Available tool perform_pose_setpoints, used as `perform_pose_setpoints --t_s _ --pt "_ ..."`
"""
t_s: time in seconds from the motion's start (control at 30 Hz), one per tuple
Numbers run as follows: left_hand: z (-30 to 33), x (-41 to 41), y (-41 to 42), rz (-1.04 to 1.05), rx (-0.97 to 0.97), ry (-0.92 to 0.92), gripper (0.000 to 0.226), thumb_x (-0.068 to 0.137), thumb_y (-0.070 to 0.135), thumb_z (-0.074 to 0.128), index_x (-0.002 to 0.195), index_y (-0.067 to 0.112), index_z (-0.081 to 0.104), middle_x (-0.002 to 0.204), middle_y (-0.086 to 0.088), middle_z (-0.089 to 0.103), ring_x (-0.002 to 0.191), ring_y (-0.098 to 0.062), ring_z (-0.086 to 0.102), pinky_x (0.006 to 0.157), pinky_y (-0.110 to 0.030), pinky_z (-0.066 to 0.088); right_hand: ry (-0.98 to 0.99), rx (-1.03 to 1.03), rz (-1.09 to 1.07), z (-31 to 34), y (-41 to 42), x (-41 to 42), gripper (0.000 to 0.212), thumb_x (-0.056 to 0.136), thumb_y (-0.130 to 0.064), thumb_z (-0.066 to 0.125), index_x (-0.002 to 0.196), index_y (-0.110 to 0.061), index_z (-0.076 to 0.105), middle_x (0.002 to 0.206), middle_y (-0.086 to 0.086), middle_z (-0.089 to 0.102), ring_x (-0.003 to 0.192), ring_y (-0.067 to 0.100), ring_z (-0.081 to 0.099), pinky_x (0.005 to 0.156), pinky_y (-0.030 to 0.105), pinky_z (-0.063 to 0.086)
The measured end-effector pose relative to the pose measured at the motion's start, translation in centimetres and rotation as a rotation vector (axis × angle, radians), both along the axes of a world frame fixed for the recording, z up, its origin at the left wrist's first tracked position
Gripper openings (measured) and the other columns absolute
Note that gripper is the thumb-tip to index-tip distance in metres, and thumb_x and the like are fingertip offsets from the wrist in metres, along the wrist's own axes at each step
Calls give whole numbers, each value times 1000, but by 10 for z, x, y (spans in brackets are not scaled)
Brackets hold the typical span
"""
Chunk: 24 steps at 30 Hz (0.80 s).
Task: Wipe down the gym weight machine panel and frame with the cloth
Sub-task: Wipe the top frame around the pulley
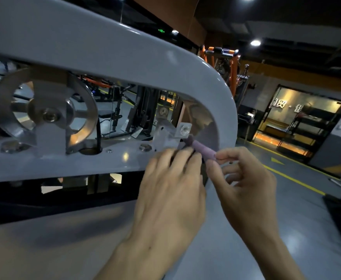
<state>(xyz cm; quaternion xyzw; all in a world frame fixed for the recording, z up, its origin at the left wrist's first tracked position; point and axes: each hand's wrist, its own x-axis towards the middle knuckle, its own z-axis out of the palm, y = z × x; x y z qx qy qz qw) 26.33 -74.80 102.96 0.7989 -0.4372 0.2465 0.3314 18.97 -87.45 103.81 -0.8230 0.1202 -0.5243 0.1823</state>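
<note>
- Purple cloth (203, 151), rolled or bunched into a narrow wad, is sitting at the inner corner of the grey machine frame (125, 51), just under a small clear block (184, 129) on a metal bracket (163, 136); it looks bunched that way so it can reach into the tight bend.
- The right hand (244, 178) is pinching the near end of the cloth between thumb and forefinger, with the other fingers curled loosely beneath, probably to steer the wad into the corner.
- The left hand (171, 190) is lying with its fingers bent over the frame's lower ledge, fingertips close against the dark end of the cloth; whether it is gripping the cloth or only pressing beside it, I cannot tell, since the fingertips are blurred.
- Further left on the same ledge, a bolt head (145, 147) is sitting near the left hand, and a spoked metal pulley (44, 112) is mounted well apart from both hands.
- Beyond the frame, orange gym equipment (224, 57) and a floor with yellow lines (293, 178) are showing.
</note>
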Motion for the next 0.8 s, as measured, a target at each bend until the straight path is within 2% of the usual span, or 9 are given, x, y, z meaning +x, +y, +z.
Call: perform_pose_setpoints --t_s 0.13,0.23,0.3,0.4,0.5,0.57,0.63,0.73,0.8 --pt "15 -6 -12 -67 -6 143 43 100 22 43 143 23 47 132 7 61 117 -17 57 93 -29 41 -9 0 79 7 -9 4 18 87 -12 78 91 -28 70 85 -17 71 72 2 70 60 10 49" --pt "21 -12 -21 -111 -112 248 51 105 24 43 154 30 27 127 6 61 111 -14 59 74 -19 39 -16 -55 155 8 -21 -3 20 90 -4 72 100 -21 74 94 -19 72 83 1 72 71 16 55" --pt "26 -19 -29 -118 -155 337 56 107 26 43 157 30 19 131 6 59 111 -10 58 70 -16 37 -17 -73 181 9 -33 -11 20 92 -3 69 102 -20 74 96 -18 73 86 3 72 73 21 57" --pt "31 -26 -46 -111 -266 404 46 108 26 41 151 32 29 126 11 58 109 -5 55 71 -17 36 -26 -78 206 12 -55 -23 20 93 -6 65 102 -23 72 95 -18 72 86 3 73 73 22 57" --pt "38 -10 -63 -63 -450 523 21 107 27 44 128 31 50 111 12 66 97 -5 63 81 -26 50 -22 -10 267 11 -71 -27 22 94 -7 62 100 -26 70 89 -20 72 85 4 73 69 21 57" --pt "37 -8 -68 25 -487 462 16 106 28 47 121 27 54 103 7 70 93 -14 67 83 -39 56 -20 20 315 9 -78 -26 20 94 -8 61 100 -25 70 92 -19 72 86 5 73 68 21 57" --pt "29 -18 -72 87 -446 355 18 105 29 50 122 24 55 99 3 71 92 -21 68 78 -41 54 -19 30 340 3 -84 -24 20 94 -7 61 100 -24 71 91 -17 73 85 7 73 69 22 57" --pt "15 -28 -78 240 -305 133 13 104 25 53 115 18 54 94 -4 71 85 -28 68 60 -34 32 11 49 362 -4 -89 -22 21 93 -8 62 100 -24 71 91 -16 72 85 8 73 64 28 56" --pt "21 -28 -75 372 -178 25 14 102 18 54 115 15 54 89 -6 72 81 -32 69 58 -33 24 22 65 378 -5 -93 -23 21 93 -8 61 100 -25 71 92 -16 72 85 9 73 63 32 55"
